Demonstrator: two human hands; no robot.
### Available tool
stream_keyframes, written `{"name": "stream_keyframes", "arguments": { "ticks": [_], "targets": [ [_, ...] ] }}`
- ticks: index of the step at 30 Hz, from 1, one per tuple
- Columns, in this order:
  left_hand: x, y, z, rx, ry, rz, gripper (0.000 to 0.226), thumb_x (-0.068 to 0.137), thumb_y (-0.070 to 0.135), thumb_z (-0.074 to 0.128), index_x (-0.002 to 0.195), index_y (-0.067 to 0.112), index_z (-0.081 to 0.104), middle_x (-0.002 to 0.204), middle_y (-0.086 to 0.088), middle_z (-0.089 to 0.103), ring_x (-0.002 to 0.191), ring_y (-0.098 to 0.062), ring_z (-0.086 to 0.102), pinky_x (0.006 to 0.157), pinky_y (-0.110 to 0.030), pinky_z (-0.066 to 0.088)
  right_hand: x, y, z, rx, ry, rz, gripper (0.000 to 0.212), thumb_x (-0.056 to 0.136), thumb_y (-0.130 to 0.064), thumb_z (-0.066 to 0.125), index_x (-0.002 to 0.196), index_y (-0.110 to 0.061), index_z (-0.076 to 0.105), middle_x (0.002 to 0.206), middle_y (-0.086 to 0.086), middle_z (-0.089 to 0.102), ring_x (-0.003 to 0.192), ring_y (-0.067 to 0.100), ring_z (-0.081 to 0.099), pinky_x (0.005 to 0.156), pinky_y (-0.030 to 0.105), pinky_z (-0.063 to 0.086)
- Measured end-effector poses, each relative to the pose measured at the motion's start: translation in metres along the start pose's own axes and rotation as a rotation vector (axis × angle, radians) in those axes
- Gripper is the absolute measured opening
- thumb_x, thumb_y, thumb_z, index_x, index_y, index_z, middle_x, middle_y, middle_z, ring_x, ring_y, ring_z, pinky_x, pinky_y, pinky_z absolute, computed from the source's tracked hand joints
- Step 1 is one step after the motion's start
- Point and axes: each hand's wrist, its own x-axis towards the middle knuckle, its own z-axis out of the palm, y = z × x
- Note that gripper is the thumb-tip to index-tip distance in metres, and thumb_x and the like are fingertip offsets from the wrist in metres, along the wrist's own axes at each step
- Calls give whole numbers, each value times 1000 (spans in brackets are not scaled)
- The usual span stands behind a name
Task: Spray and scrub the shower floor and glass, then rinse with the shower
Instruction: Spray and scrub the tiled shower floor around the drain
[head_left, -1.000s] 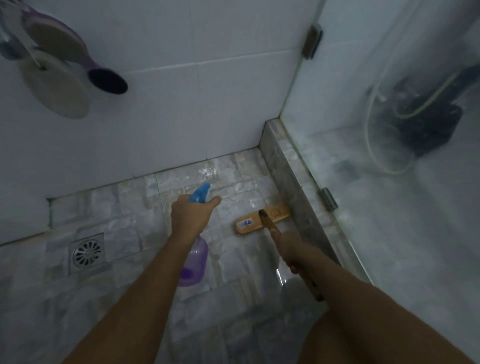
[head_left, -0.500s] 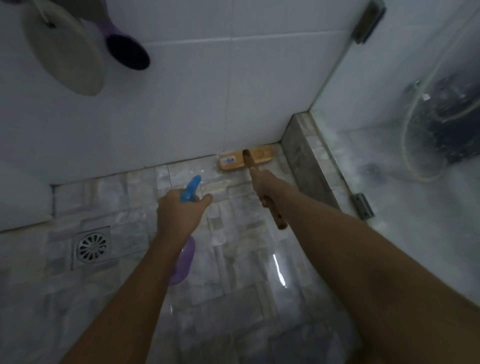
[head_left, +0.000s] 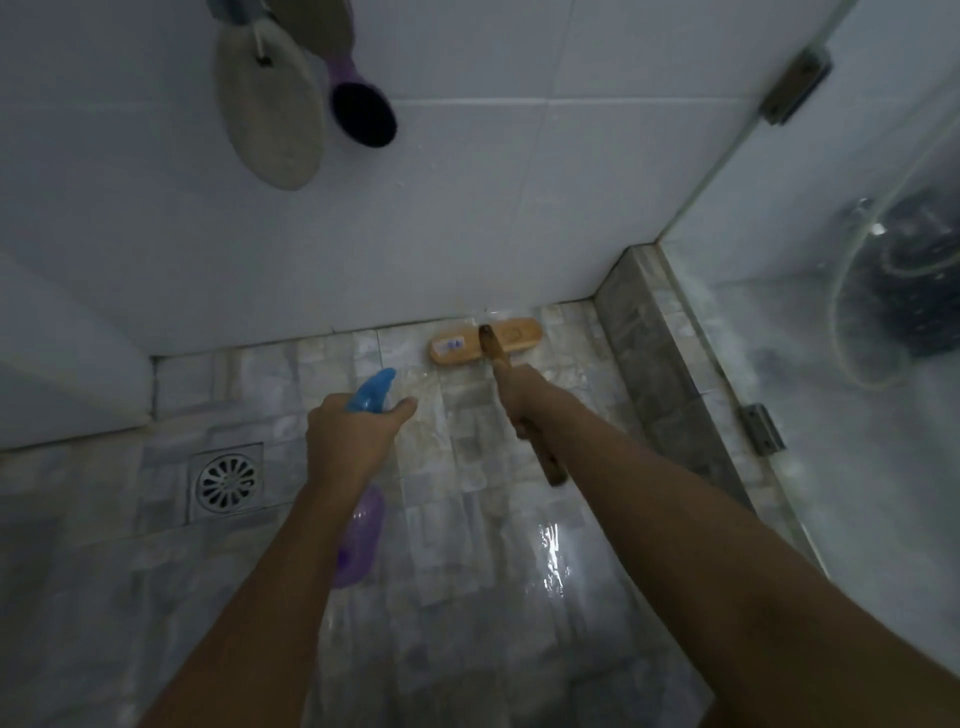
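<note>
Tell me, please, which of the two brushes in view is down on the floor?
The wooden brush, gripped by the right hand, its head flat on the floor tiles beside the wall. The purple brush hangs high on the wall instead.

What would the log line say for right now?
stage: floor scrub | left hand: holds spray bottle | right hand: grips scrub brush, head on floor by wall
</note>
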Motion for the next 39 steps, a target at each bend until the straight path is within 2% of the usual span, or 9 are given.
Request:
{"name": "stream_keyframes", "arguments": {
  "ticks": [3,5,9,14,21,27,31,35,39],
  "targets": [
    [-1,-2,-4,19,-33,7,57,65,60,84,82,8,69,78,-10,72,67,-26,70,65,-41,62,7,-29,3,66,-36,-27,34,107,-21,36,131,-1,49,88,18,54,64,29,53,51,35,46],
    [0,-2,-5,31,-5,-8,72,59,70,78,95,8,68,87,-9,71,71,-25,70,66,-41,62,-10,-15,14,23,-47,-30,45,106,-39,34,126,-2,50,88,16,56,64,27,53,55,35,47],
    [5,1,-12,-24,34,-55,75,63,64,80,112,9,63,93,-9,70,77,-26,70,71,-45,62,-67,59,42,-123,-117,4,57,102,-57,30,136,-14,49,89,11,57,60,24,55,37,24,44],
    [9,-3,-20,-1,55,-21,59,66,58,85,88,9,64,77,-7,68,70,-25,68,65,-38,60,-79,65,52,-165,-127,53,58,105,-52,31,131,-3,49,115,21,59,81,31,59,62,40,55],
    [11,-27,-32,26,81,-3,54,68,58,84,84,9,68,78,-7,68,71,-23,67,66,-35,57,-3,-55,61,50,-32,-94,53,107,-45,28,130,-3,51,87,16,56,61,25,52,49,29,46],
    [9,-24,-28,-31,41,12,48,69,52,86,78,9,66,74,-7,66,64,-21,63,60,-34,53,-24,13,82,-21,-33,-26,69,100,-64,29,121,-3,55,106,17,62,75,33,60,44,29,46],
    [13,-14,-21,-58,17,27,42,71,47,86,70,12,62,68,-4,63,59,-20,61,62,-32,53,-16,50,37,34,101,102,50,106,-44,36,110,2,54,106,25,61,73,39,62,34,32,44],
    [14,-2,-17,-79,27,85,39,74,44,85,66,13,63,64,-2,63,55,-17,58,61,-28,52,16,26,-17,158,242,161,45,107,-42,32,104,-2,52,84,17,57,56,29,55,41,31,47],
    [20,4,-12,-86,21,106,39,76,43,85,65,15,60,63,-3,61,54,-17,56,63,-28,51,16,-21,18,147,118,8,40,107,-41,34,115,-7,53,88,15,55,58,25,51,44,30,44]
  ]
}}
